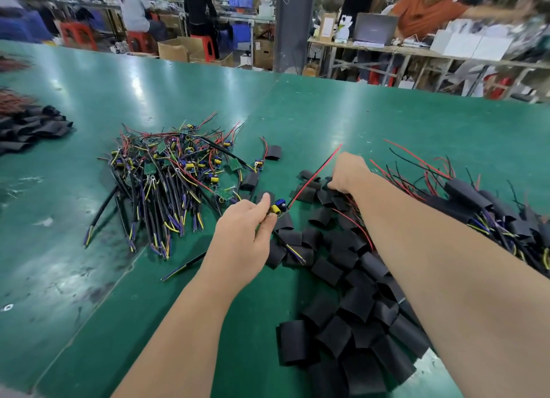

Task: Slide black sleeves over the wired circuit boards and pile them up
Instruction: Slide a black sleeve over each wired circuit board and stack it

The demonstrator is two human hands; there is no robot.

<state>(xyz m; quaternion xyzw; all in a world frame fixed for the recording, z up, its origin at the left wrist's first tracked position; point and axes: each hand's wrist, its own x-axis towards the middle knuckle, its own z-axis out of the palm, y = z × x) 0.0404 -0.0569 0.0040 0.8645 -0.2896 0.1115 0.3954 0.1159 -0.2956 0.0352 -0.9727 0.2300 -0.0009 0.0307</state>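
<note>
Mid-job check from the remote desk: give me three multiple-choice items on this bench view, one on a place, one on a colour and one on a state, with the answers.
1. Where does the heap of bare wired boards lie?
A. Left of the left hand and farther up the table
B. Under the right forearm
C. On a red stool

2. What colour is the table?
A. Grey
B. Green
C. White

3. What is the left hand doing?
A. Lying flat and empty
B. Pinching a wired board
C. Gripping a screwdriver

Answers:
1 A, the tangle sits left of that hand and beyond it.
2 B, the bare surface is green.
3 B, thumb and fingers pinch a board with yellow and blue parts.
</note>
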